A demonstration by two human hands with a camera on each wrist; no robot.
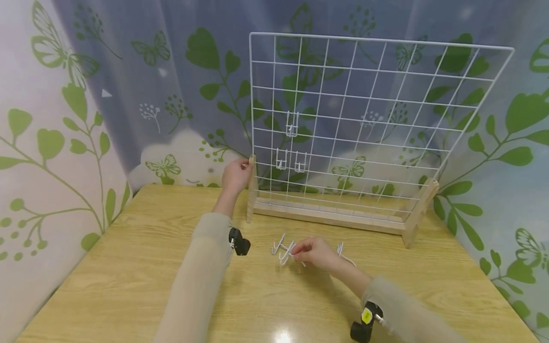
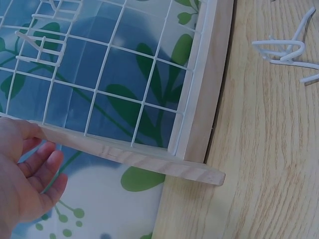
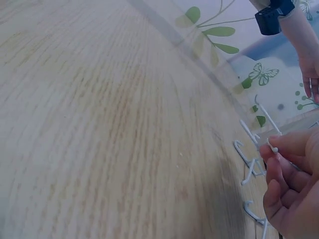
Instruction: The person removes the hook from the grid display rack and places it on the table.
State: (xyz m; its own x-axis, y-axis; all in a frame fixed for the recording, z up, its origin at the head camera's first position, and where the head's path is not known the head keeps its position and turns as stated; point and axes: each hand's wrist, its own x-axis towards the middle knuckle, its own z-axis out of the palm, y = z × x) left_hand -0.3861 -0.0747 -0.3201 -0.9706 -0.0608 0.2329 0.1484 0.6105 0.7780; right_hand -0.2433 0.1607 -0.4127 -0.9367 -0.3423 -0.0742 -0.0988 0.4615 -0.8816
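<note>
The fingers of the right hand (image 1: pixel 319 252) pinch a small part of a white wire hook (image 3: pixel 272 147), in front of the wire grid (image 1: pixel 369 100); whether this hook is fully lifted, I cannot tell. The fingers of the left hand (image 1: pixel 236 176) grip the upper end of the left wooden upright (image 1: pixel 252 193), at the near left edge of the grid.

Close around the right hand, in front of the grid's lower edge, other white hooks (image 1: pixel 278 247) lie on the desk (image 1: pixel 141 276). One more white wire piece (image 1: pixel 340 249), partly hidden, is just behind the right wrist.

Farther out, the grid stands tilted in its wooden base (image 1: pixel 330 219), between the left upright and the right wooden upright (image 1: pixel 416 219). Three hooks already hang in its left part: an upper hook (image 1: pixel 291 129) and, below it, two lower hooks (image 1: pixel 280 162), side by side. Behind the grid is a leaf-patterned curtain (image 1: pixel 180 133).

In my judgement, the work is partly done: the frame appears assembled and three hooks are in place, while the pinched one and those on the desk are not yet hung.
</note>
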